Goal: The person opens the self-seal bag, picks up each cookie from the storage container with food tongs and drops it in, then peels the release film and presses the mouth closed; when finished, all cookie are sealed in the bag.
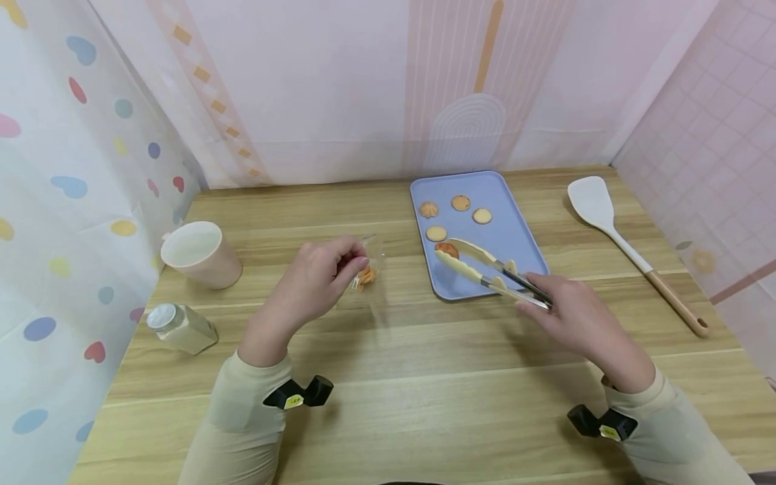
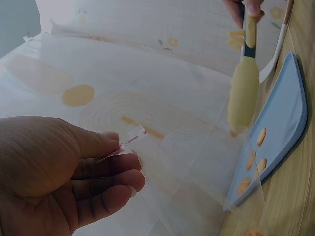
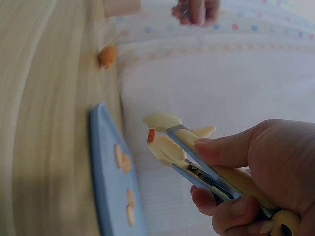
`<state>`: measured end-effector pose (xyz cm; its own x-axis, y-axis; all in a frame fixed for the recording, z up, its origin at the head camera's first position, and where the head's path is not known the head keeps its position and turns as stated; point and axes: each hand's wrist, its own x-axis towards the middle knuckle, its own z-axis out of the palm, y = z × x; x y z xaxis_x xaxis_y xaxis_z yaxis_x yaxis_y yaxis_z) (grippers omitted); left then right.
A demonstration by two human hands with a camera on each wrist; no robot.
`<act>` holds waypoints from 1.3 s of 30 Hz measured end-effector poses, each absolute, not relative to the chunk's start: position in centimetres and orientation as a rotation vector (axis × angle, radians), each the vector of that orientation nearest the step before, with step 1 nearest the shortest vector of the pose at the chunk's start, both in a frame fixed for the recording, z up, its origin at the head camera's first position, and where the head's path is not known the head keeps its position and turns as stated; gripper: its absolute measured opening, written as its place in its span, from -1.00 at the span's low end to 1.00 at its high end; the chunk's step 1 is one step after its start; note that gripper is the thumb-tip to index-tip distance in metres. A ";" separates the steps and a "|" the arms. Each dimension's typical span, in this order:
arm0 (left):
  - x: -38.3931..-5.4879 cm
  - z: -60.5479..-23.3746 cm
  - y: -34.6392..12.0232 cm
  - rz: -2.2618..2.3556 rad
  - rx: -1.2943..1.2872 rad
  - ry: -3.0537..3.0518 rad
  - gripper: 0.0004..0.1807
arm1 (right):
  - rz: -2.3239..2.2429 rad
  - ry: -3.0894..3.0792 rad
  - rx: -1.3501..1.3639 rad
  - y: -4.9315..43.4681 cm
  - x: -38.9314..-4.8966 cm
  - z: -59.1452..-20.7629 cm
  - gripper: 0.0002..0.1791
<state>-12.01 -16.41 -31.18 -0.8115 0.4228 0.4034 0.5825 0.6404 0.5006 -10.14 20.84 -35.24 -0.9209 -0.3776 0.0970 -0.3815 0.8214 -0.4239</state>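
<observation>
Between thumb and fingertips, my left hand pinches the edge of a clear plastic bag. An orange-brown cookie lies low in the bag. My right hand grips a pair of tongs with cream tips and metal arms. A darker reddish-brown cookie is caught between the tong tips, raised above the tray in the right wrist view. The blue tray carries several small cookies on its left and far part, some round and one ridged like a flower.
A pink mug stands at the left, with a glass jar with a silver lid closer to me. To the right lies a white spatula with a wooden handle. Curtains border the wooden table behind and on both sides.
</observation>
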 end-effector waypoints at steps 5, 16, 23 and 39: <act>-12.0 -31.3 -16.4 -0.926 -0.819 -2.606 -0.90 | 0.751 -2.966 0.698 20.4 -8.5 -33.9 -0.46; -12.2 -31.4 -16.2 -0.924 -0.817 -2.607 -0.90 | 0.877 -2.807 0.921 19.5 -5.8 -32.5 -0.58; -12.2 -31.4 -16.2 -0.925 -0.827 -2.593 -0.89 | 0.942 -2.741 1.059 18.6 -4.8 -31.8 -0.67; -12.0 -31.2 -16.5 -0.923 -0.901 -2.591 -0.87 | 0.926 -2.775 1.120 15.8 -5.2 -31.3 -0.81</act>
<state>-11.97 -16.48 -31.20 -0.7787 0.4711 0.4143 0.6269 0.6089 0.4860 -5.22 15.80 -31.34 -0.7441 -0.6309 0.2198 -0.6365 0.5694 -0.5203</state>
